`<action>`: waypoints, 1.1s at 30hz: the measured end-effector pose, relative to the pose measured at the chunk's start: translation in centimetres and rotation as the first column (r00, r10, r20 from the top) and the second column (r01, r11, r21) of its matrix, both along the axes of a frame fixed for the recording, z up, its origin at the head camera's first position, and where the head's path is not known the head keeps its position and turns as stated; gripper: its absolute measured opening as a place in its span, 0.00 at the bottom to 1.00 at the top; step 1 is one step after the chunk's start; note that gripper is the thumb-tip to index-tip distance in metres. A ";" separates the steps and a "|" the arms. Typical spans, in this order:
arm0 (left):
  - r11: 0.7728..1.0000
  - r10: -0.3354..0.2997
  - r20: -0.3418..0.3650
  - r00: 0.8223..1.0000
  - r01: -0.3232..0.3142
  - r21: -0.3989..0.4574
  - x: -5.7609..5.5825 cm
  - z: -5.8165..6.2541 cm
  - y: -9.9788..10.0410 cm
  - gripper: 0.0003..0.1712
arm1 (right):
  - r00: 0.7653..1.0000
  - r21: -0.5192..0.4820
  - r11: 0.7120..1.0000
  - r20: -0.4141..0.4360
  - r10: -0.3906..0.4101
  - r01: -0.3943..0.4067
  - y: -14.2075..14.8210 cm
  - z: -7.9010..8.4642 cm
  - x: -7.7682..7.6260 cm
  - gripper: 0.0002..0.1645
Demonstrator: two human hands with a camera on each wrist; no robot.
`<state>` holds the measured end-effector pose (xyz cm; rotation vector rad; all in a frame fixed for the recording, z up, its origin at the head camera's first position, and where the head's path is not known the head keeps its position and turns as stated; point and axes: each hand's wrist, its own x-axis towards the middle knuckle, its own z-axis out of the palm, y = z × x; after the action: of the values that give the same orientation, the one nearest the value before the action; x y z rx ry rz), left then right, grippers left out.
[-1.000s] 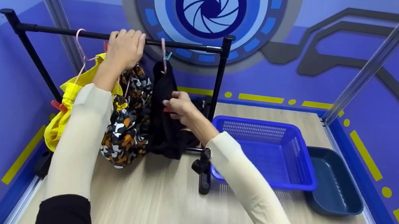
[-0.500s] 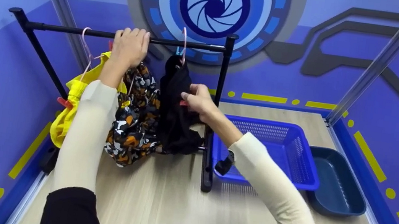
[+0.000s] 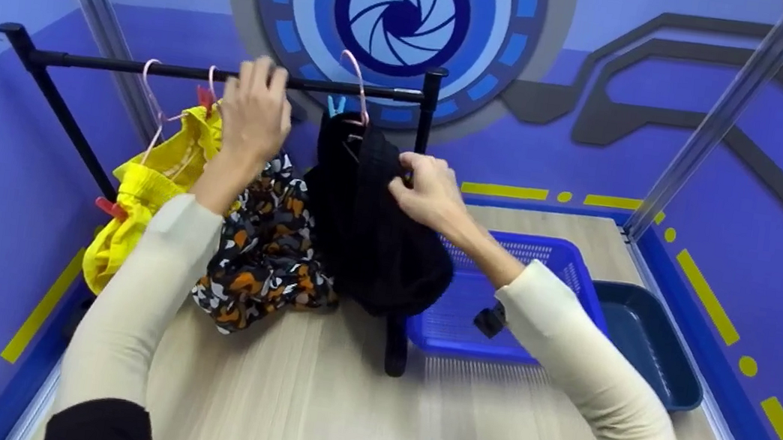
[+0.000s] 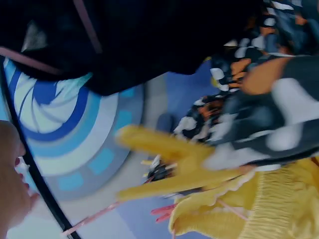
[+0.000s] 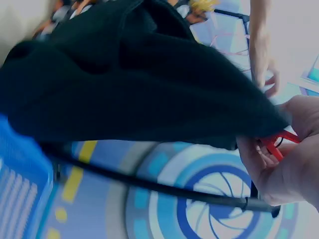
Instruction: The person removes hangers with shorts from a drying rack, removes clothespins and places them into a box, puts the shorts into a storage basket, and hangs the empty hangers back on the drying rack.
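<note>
Work on the soft black cloth garment (image 3: 388, 242), hung from a thin pink wire hanger (image 3: 360, 79) at the right end of a straight black metal rail (image 3: 318, 85), seems the step in hand. It hangs above the desk (image 3: 337, 402), toward the far edge. The hook crosses the rail, but whether it bears on it I cannot tell. The next move likely calls for keeping that edge steady and minding the hook as the cloth shifts.

The right hand (image 3: 429, 191) is closed, thumb and fingers pinching the garment's edge, with a red plastic clothespin (image 5: 272, 148) inside the grip. The left hand (image 3: 255, 107) holds nothing visible; its fingers reach up past the rail, loosely extended, contact unclear.

Left of the black cloth hang an orange, white and black camouflage-print garment (image 3: 265, 256) and a bright yellow gathered garment (image 3: 137, 198). A perforated blue plastic basket (image 3: 480, 351) stands on the desk's right half, a dark teal plastic basin (image 3: 647, 345) between it and the right edge.
</note>
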<state>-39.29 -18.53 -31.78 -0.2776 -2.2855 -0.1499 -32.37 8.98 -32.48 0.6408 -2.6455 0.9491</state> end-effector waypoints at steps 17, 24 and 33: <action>0.942 -0.300 0.578 0.759 0.141 0.304 0.4 -3.1 1.1 0.37 | 0.846 0.270 0.961 -0.498 0.189 -0.056 8.1 0.3 -1.0 0.12; 0.921 -0.384 0.506 0.772 0.284 0.266 0.6 -2.5 2.4 0.13 | 0.789 0.186 0.982 -0.606 0.101 0.018 11.7 1.1 -1.8 0.14; 0.940 -0.281 0.332 0.901 0.189 0.283 2.4 0.3 7.1 0.10 | 0.765 0.029 0.979 -0.629 -0.138 0.200 15.8 3.7 -2.8 0.13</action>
<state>-36.88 -11.40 -31.49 -0.4283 -2.5626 -0.6563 -35.13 24.80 -28.75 0.5930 -2.1017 0.4437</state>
